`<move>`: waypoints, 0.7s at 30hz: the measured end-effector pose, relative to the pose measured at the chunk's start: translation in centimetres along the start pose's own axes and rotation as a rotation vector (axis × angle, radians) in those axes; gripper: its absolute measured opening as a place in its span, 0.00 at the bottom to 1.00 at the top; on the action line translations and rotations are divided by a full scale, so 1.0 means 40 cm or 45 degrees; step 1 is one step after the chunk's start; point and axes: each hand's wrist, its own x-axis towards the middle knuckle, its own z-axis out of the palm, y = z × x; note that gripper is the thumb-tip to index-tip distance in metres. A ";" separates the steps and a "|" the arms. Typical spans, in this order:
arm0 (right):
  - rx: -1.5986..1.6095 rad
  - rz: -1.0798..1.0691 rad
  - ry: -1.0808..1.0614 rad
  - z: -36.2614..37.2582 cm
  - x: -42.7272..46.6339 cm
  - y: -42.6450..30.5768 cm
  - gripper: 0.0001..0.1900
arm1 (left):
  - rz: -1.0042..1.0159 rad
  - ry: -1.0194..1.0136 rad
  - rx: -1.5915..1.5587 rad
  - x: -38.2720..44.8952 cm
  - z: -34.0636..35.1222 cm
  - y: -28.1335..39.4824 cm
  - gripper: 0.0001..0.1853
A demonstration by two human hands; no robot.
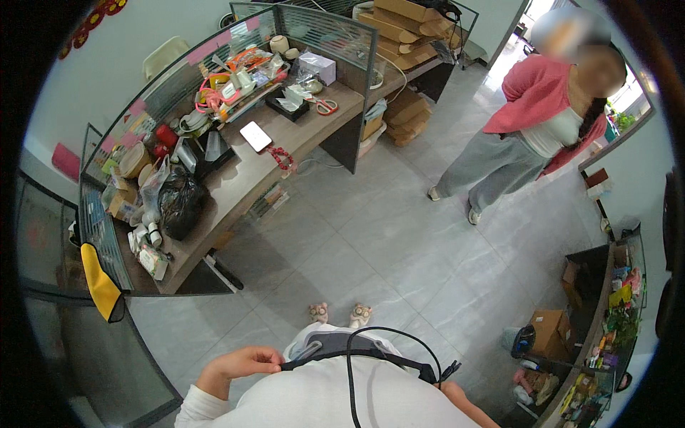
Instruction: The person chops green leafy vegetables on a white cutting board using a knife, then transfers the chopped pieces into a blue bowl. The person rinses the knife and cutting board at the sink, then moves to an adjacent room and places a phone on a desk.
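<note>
At my waist, my left hand [249,361] pinches one end of a black strap [326,354] between thumb and curled fingers. The strap lies across the front of my white top [305,398]. On the other side, my right hand [455,393] is beside the strap's black end piece [427,373]; its fingers are mostly hidden, so its grip is unclear. A black cable [349,374] rises over my top and loops down towards that side. Below the strap, a grey panel with a pale loop [309,350] shows against my light clothing.
A cluttered office desk [235,187] with glass partitions stands ahead left, bearing a white phone [256,136] and scissors [326,107]. A person [535,112] stands near the doorway. Cardboard boxes [551,334] and a second cluttered desk [586,337] are at right. Grey tiled floor [369,235] lies between.
</note>
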 end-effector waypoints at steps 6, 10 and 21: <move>-0.111 -0.018 -0.062 0.000 0.018 0.027 0.19 | -0.100 0.135 -0.103 -0.011 0.047 -0.008 0.09; -0.133 0.043 -0.138 -0.055 0.022 -0.039 0.18 | -0.105 -0.047 -0.022 -0.053 -0.009 -0.062 0.10; -0.398 -0.209 0.024 -0.119 0.076 -0.156 0.20 | -0.057 -0.060 0.109 -0.096 -0.019 -0.069 0.11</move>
